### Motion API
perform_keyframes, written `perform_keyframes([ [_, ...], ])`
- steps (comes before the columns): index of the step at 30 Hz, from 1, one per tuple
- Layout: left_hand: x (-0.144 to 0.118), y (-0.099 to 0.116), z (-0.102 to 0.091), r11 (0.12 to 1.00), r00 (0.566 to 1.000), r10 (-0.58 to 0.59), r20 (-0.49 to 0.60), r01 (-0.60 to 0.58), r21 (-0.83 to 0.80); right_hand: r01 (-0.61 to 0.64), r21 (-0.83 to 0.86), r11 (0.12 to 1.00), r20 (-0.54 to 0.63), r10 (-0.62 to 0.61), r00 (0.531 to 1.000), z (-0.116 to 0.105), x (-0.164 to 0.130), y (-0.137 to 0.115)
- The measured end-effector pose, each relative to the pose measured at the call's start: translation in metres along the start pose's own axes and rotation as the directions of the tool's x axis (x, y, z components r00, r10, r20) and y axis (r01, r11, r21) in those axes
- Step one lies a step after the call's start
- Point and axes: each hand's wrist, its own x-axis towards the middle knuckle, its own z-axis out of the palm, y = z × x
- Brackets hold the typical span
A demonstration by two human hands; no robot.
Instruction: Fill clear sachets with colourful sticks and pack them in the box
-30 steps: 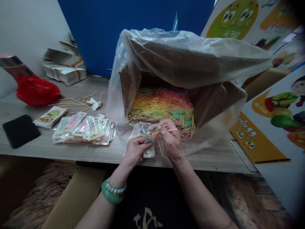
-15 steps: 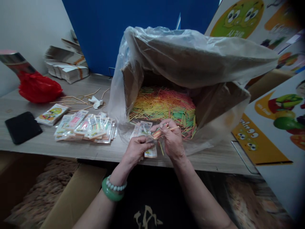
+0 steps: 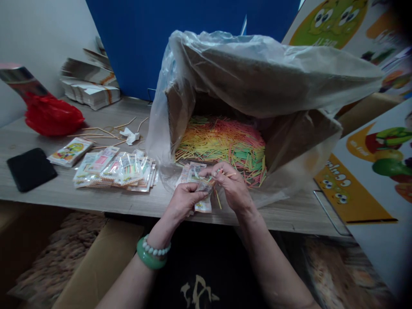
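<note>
My left hand (image 3: pixel 188 198) pinches a small clear printed packet (image 3: pixel 205 185) between thumb and fingers. Beside it, my right hand (image 3: pixel 232 185) is closed on a few thin coloured sticks (image 3: pixel 229 174), held at the packet's upper edge; the fingers partly hide them. Under my hands lie more flat packets (image 3: pixel 203 207) on the table. Just beyond, a cardboard box lined with a clear plastic bag (image 3: pixel 273 81) lies open toward me, with a heap of thin yellow, pink, orange and green sticks (image 3: pixel 222 139) inside. One loose yellowish stick (image 3: pixel 218 200) rests below my right hand.
Left on the table (image 3: pixel 135 208) are a pile of filled packets (image 3: pixel 112 169), a printed card box (image 3: pixel 71 152), a black flat object (image 3: pixel 31 169), tan strips (image 3: pixel 103 133), crumpled white paper (image 3: pixel 129 136), a red plastic bag (image 3: pixel 51 116) and stacked card (image 3: pixel 93 94). Printed cartons (image 3: pixel 357 184) stand at right.
My right hand has tilted and shifted slightly left toward the packet, and less of the sticks shows. My left hand keeps its hold on the packet.
</note>
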Motion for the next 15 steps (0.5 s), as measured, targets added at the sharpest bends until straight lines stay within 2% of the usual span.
perform_keyframes([
  [6,0.012,0.001,0.005,0.990,0.989,0.137,0.050,-0.139,0.037,-0.079,0.057,0.995,0.047,0.076,0.996,-0.001,0.009,0.005],
  [10,0.032,0.007,0.016,0.956,0.962,0.266,0.067,-0.272,0.112,-0.007,-0.036,0.999,0.007,0.008,1.000,-0.011,0.021,0.002],
  [12,0.040,0.011,0.023,0.959,0.958,0.263,0.116,-0.272,0.073,0.016,-0.102,0.995,-0.015,-0.018,1.000,-0.017,0.026,-0.003],
  [15,0.045,0.010,0.035,0.978,0.957,0.203,0.207,-0.190,-0.081,0.020,-0.152,0.988,-0.029,-0.025,0.999,-0.024,0.028,-0.006],
])
